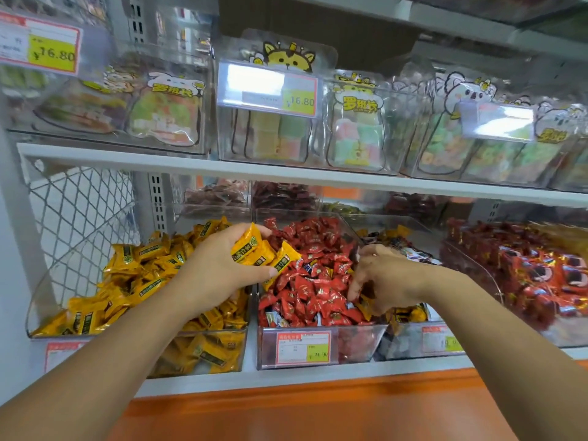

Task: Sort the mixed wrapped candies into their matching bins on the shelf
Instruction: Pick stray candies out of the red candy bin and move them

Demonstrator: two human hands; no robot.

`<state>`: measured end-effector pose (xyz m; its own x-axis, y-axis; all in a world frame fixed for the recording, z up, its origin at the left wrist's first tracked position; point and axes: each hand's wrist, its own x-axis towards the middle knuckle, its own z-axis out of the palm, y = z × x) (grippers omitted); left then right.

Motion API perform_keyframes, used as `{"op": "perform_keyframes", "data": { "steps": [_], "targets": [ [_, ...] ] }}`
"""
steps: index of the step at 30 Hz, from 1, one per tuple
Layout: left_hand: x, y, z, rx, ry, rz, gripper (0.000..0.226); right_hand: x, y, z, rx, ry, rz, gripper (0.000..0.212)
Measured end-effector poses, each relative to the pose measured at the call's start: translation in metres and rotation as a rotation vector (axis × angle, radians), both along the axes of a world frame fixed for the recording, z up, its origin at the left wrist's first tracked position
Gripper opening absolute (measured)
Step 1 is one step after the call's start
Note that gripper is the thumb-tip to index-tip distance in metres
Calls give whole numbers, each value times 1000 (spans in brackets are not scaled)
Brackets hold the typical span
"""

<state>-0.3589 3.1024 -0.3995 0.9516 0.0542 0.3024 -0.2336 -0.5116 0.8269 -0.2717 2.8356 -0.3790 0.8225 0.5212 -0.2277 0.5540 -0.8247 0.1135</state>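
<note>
My left hand [219, 268] grips a few yellow candies [254, 251]; I'd drop them deep in the yellow bin [35, 313]. My right hand [391, 278] curls into the red bin [359, 345], grip unclear.

White metal shelf board [286, 177] across centre; white diamond wire-mesh side panel [79, 211] at 9 o'clock; glossy orange ledge [318, 409] at 6 o'clock.

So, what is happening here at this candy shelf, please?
A person is sorting candies. The left hand holds a few yellow candies above the edge between the yellow bin and the red bin. The right hand reaches down into the red bin, fingers among the red candies; whether it grips one is unclear.
</note>
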Motion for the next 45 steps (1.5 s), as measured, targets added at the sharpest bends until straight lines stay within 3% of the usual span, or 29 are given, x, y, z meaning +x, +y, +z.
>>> {"op": "perform_keyframes", "data": {
  "steps": [5,8,17,20,24,27,31,32,34,36,40,45],
  "targets": [
    [-2,1,0,-1,12,-16,44,3,-3,-9,-6,-75,37,42],
    [-3,0,1,-8,9,-16,44,12,-8,-19,71,-134,114,31],
    [1,0,0,-44,7,-23,44,-16,-4,-1,811,-77,10,13],
    [-1,-2,3,-70,-3,1,43,-29,19,0,1057,47,-31,10],
    [-5,9,9,-55,-32,24,40,-40,62,0,1272,139,31,13],
    [-8,29,13,10,-98,132,40,-38,94,3,1405,106,66,13],
    [0,68,13,82,-183,421,30,-19,140,-2,1338,-34,91,17],
    [5,78,10,125,-177,475,35,-14,150,-6,1215,-63,125,24],
    [17,97,0,179,-95,470,67,-4,165,-13,991,-48,230,39],
    [22,106,-12,174,-6,405,85,2,167,-15,943,-11,235,42],
    [22,109,-24,240,7,367,71,15,142,-16,987,46,160,36],
    [11,85,-11,308,-51,306,54,12,90,-2,844,33,84,30]
  ]
}}
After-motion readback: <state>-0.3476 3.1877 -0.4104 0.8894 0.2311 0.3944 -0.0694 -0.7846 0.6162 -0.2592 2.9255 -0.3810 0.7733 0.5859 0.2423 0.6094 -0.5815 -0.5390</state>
